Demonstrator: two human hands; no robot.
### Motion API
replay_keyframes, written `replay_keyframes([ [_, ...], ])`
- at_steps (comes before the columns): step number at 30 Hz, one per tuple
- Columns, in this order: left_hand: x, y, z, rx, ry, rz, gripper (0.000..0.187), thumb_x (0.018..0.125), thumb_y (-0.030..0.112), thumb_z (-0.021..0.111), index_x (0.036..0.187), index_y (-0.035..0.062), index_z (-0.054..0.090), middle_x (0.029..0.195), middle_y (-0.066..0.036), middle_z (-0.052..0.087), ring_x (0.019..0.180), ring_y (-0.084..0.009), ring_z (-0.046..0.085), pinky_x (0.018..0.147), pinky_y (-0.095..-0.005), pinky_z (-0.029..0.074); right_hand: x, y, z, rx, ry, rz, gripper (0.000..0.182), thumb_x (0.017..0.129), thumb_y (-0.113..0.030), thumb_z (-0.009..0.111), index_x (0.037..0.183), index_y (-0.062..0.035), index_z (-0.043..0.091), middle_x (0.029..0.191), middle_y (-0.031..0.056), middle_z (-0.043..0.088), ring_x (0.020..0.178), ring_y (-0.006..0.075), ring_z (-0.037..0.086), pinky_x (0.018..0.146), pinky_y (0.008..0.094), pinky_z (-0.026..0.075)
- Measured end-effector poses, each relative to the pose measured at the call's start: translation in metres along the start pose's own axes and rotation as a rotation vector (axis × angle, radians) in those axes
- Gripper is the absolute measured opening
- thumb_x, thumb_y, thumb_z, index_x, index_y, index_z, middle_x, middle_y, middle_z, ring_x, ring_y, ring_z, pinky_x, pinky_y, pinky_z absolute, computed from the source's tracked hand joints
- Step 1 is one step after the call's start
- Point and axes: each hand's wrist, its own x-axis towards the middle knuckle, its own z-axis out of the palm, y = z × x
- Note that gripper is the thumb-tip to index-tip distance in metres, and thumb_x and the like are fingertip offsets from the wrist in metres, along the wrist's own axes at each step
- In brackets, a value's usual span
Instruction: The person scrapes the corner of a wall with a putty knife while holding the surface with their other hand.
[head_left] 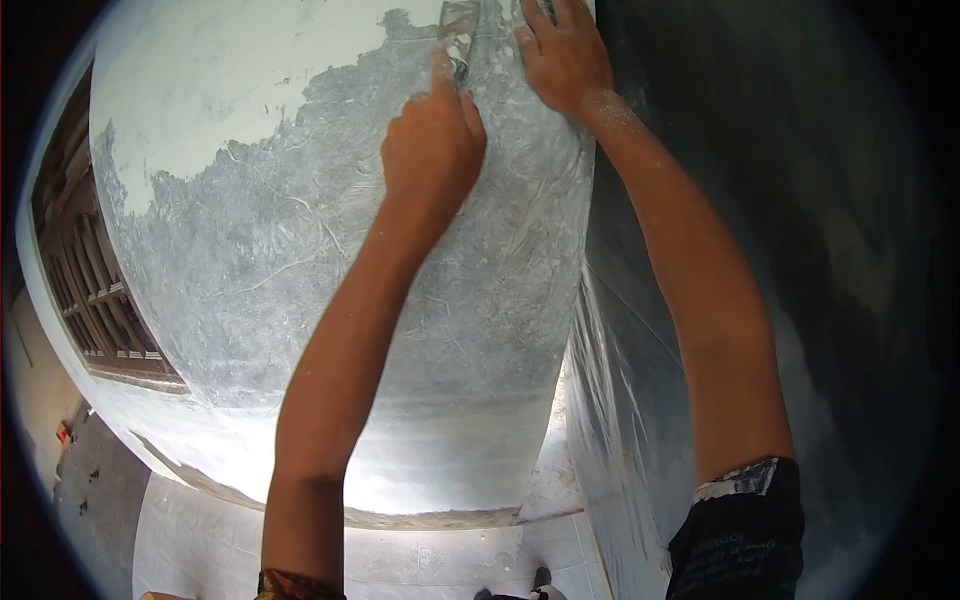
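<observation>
Scraper (460,28) in left hand's (433,148) closed grip, set to wall (290,270) | right hand (570,62) near wall's edge, partly cropped; its grip cannot be told | window (100,290) leftward

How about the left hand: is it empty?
No: the left hand grips a scraper, whose flat blade points toward the top of the view.

Can count 2 bare hands, 1 left hand (433,150) and 1 right hand (568,60); also see 2 forearms (345,350), 2 sleeves (745,530), 1 scraper (459,25), 1 barred window (108,292), 1 grey-and-white wall (290,220).
</observation>
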Motion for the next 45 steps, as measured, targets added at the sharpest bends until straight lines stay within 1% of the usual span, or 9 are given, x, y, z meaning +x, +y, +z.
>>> replay_keyframes([
  [2,-0.008,0.008,0.003,0.052,0.05,0.02,0.057,0.098,0.022,0.055,0.148,-0.0032,0.043,0.071,-0.022,0.068,0.063,-0.0375,0.069,0.058,-0.0473,0.055,-0.002,0.003,0.0,0.001,-0.006,0.022,0.051,0.096,-0.009,0.048,0.144,0.0076,0.047,0.154,0.0283,0.038,0.145,0.0419,0.032,0.123,0.0472,0.023],
  [5,-0.025,0.025,0.007,0.063,0.005,-0.037,0.056,0.097,0.022,0.055,0.148,0.0015,0.044,0.076,-0.023,0.069,0.065,-0.0394,0.069,0.06,-0.0499,0.055,-0.009,0.005,0.005,-0.006,-0.022,0.078,0.051,0.096,-0.006,0.045,0.145,0.0082,0.046,0.157,0.0264,0.036,0.147,0.0411,0.031,0.123,0.0472,0.022],
  [11,-0.024,0.049,0.01,0.119,-0.013,-0.105,0.052,0.097,0.023,0.054,0.145,0.003,0.048,0.077,-0.024,0.069,0.07,-0.0423,0.07,0.063,-0.0523,0.056,-0.01,0.01,0.0,0.115,0.007,0.09,0.05,0.098,-0.007,0.042,0.146,0.0085,0.044,0.158,0.0233,0.036,0.148,0.0393,0.03,0.124,0.0456,0.021],
  [16,-0.012,0.064,0.007,0.147,-0.016,-0.14,0.05,0.096,0.023,0.054,0.142,0.0029,0.051,0.079,-0.025,0.07,0.071,-0.0434,0.07,0.063,-0.0533,0.056,-0.013,0.012,0.0,0.087,-0.009,0.064,0.05,0.1,-0.008,0.041,0.146,0.0092,0.043,0.158,0.0239,0.036,0.148,0.0391,0.031,0.124,0.0455,0.021],
  [24,-0.026,0.065,0.015,0.17,-0.03,-0.199,0.049,0.094,0.021,0.055,0.139,0.0018,0.054,0.078,-0.025,0.07,0.072,-0.0433,0.071,0.064,-0.0544,0.056,-0.014,0.01,0.004,0.109,-0.002,0.055,0.05,0.097,-0.006,0.043,0.143,0.0127,0.045,0.157,0.0268,0.036,0.148,0.0404,0.03,0.124,0.046,0.021],
  [27,-0.013,0.07,0.017,0.173,0.048,-0.154,0.05,0.095,0.022,0.055,0.14,0.0022,0.053,0.078,-0.025,0.07,0.072,-0.0434,0.071,0.063,-0.0542,0.055,-0.015,0.008,0.004,0.141,0.021,0.053,0.05,0.095,-0.005,0.044,0.142,0.0136,0.046,0.156,0.0275,0.037,0.147,0.0411,0.03,0.124,0.0464,0.022],
  [36,-0.022,0.069,0.018,0.172,-0.037,-0.198,0.052,0.095,0.02,0.054,0.142,-0.0007,0.049,0.081,-0.027,0.07,0.073,-0.0456,0.07,0.065,-0.0552,0.056,-0.015,0.008,0.002,0.116,-0.008,0.068,0.054,0.093,-0.006,0.047,0.144,0.0124,0.044,0.158,0.0261,0.035,0.148,0.0407,0.03,0.124,0.0464,0.022],
  [41,-0.008,0.067,0.022,0.159,0.025,-0.15,0.053,0.097,0.022,0.052,0.144,-0.0018,0.047,0.078,-0.027,0.068,0.076,-0.0456,0.071,0.065,-0.0556,0.055,-0.015,0.008,0.005,0.091,-0.023,0.056,0.055,0.093,-0.006,0.047,0.144,0.0122,0.043,0.158,0.026,0.035,0.148,0.0405,0.029,0.124,0.0466,0.021],
  [45,-0.028,0.068,0.021,0.162,-0.033,-0.183,0.054,0.096,0.02,0.052,0.144,-0.0031,0.045,0.079,-0.027,0.069,0.076,-0.0457,0.071,0.065,-0.0561,0.055,-0.016,0.008,0.004,0.097,-0.027,0.079,0.055,0.093,-0.006,0.048,0.145,0.012,0.043,0.158,0.0256,0.035,0.148,0.0401,0.029,0.124,0.0462,0.022],
])
